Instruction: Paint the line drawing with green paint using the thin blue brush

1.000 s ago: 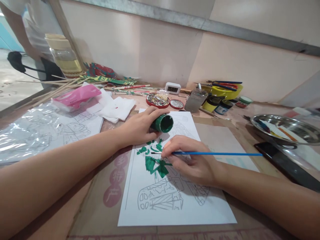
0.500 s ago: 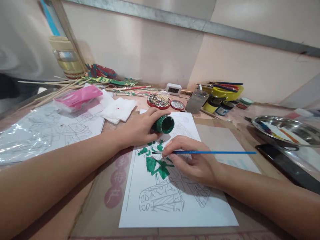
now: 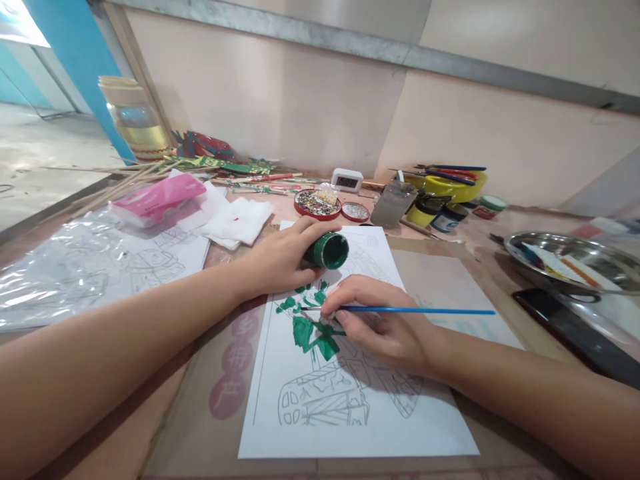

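Paintbrush [image 3: 415,310] shifted slightly, tip [image 3: 305,309] indistinct, hands [image 3: 285,257] [image 3: 383,323] partly covering jar [image 3: 330,251], drawing [image 3: 325,400]

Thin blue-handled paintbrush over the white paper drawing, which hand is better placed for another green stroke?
Probably the right hand: it holds the thin blue-handled paintbrush, its tip close to the green-painted patches. The left hand is occupied, gripping a tilted round green paint jar.
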A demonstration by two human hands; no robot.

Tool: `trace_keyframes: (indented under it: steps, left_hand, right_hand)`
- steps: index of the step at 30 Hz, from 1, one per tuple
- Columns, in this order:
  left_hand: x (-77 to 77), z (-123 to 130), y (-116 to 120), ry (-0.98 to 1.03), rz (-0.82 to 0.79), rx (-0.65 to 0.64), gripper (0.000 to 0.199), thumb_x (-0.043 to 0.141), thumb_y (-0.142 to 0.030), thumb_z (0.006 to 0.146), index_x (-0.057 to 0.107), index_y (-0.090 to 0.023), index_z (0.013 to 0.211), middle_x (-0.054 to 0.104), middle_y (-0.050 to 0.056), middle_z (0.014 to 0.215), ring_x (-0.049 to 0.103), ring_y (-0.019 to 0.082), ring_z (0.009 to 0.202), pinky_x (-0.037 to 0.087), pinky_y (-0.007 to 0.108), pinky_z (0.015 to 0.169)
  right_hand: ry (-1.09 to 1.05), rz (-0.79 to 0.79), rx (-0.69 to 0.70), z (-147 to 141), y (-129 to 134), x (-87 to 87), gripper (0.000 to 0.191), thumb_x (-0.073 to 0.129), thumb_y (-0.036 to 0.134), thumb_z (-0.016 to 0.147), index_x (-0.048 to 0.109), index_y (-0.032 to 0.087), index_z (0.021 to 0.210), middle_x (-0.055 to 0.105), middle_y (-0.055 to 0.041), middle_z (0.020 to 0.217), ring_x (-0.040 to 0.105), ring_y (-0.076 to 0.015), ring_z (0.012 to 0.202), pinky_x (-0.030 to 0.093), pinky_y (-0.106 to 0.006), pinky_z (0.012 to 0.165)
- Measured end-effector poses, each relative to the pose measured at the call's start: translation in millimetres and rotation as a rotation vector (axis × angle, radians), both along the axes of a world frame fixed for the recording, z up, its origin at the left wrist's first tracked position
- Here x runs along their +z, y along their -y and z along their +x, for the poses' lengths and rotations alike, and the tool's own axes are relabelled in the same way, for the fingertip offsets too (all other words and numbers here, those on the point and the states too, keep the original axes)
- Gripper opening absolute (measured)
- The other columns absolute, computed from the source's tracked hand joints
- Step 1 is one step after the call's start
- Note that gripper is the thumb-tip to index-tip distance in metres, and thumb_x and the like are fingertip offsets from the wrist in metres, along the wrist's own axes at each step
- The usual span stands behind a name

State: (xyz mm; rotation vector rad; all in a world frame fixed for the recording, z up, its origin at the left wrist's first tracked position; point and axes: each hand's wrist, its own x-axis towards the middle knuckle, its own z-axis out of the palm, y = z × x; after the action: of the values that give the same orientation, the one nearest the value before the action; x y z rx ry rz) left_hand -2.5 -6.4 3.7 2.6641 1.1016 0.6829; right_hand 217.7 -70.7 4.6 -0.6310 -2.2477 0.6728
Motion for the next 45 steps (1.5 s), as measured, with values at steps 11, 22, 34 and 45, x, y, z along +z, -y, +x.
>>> trace_keyframes:
  steps: [11, 22, 34, 45]
  left_hand:
    - [0.1, 0, 0, 0.001, 0.005, 0.003, 0.072, 0.064, -0.024, 0.085, 0.036, -0.030, 0.151, 0.051, 0.010, 0.144, 0.061, 0.032, 0.124, 0.050, 0.046, 0.103]
    - [1.5, 0, -1, -0.002, 0.021, -0.010, 0.070, 0.063, -0.024, 0.085, 0.036, -0.028, 0.150, 0.051, 0.011, 0.144, 0.060, 0.031, 0.125, 0.049, 0.046, 0.105]
    - [-0.6, -1, -2, 0.002, 0.022, -0.004, 0.069, 0.065, -0.027, 0.086, 0.036, -0.030, 0.149, 0.051, 0.011, 0.144, 0.059, 0.032, 0.125, 0.050, 0.046, 0.104]
    - [-1.6, -4, -3, -0.005, 0.011, -0.007, 0.069, 0.066, -0.024, 0.085, 0.038, -0.029, 0.148, 0.050, 0.011, 0.146, 0.059, 0.031, 0.127, 0.051, 0.046, 0.104]
  right_hand:
    - [-0.183, 0.058, -0.078, 4, 2, 2.5, 0.018, 0.050, 0.010, 0.088, 0.063, 0.023, 0.086, 0.066, -0.0032, 0.080, 0.064, -0.0199, 0.076, 0.054, -0.037, 0.071]
    - [-0.348, 0.111, -0.224, 7, -14, -1.0, 0.019, 0.048, 0.010, 0.093, 0.062, 0.023, 0.087, 0.063, -0.0022, 0.085, 0.061, -0.0193, 0.082, 0.050, -0.035, 0.075]
    - [-0.274, 0.099, -0.144, 7, -11, -1.2, 0.017, 0.048, 0.011, 0.091, 0.060, 0.022, 0.088, 0.063, -0.0030, 0.083, 0.062, -0.0199, 0.081, 0.051, -0.035, 0.075]
    - [-0.222, 0.029, -0.389, 2, -18, -0.3, 0.015, 0.048, 0.013, 0.091, 0.059, 0.023, 0.086, 0.065, -0.0017, 0.084, 0.062, -0.0186, 0.081, 0.048, -0.029, 0.066]
